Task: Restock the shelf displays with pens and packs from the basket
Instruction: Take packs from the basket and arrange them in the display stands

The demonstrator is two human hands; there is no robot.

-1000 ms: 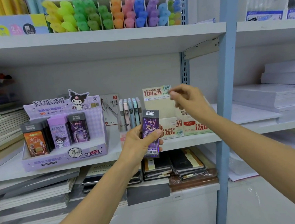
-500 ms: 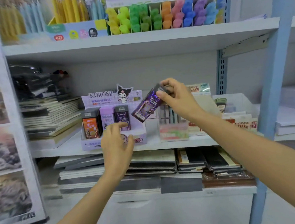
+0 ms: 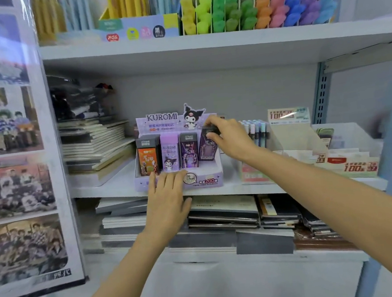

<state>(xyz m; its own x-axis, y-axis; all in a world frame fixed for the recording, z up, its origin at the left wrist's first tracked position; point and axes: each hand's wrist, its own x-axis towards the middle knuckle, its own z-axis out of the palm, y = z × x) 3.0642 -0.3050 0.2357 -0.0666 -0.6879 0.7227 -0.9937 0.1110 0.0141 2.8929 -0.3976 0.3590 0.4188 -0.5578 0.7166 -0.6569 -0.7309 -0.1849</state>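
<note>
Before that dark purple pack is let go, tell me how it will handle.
The dark purple pack looks rigid and probably light: the right hand pinches its top alone. Tall, narrow and leaning, it could tip. The left hand braces the Kuromi display box.

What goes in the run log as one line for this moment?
right hand: grip on dark purple pack, lowering into lilac cardboard display box | left hand: steadying box front

Bright, even light from above; soft shadow beneath the upper shelf. Glare washes the plastic-covered poster at 9 o'clock. Wide-angle bending and blur toward 3 o'clock
</note>
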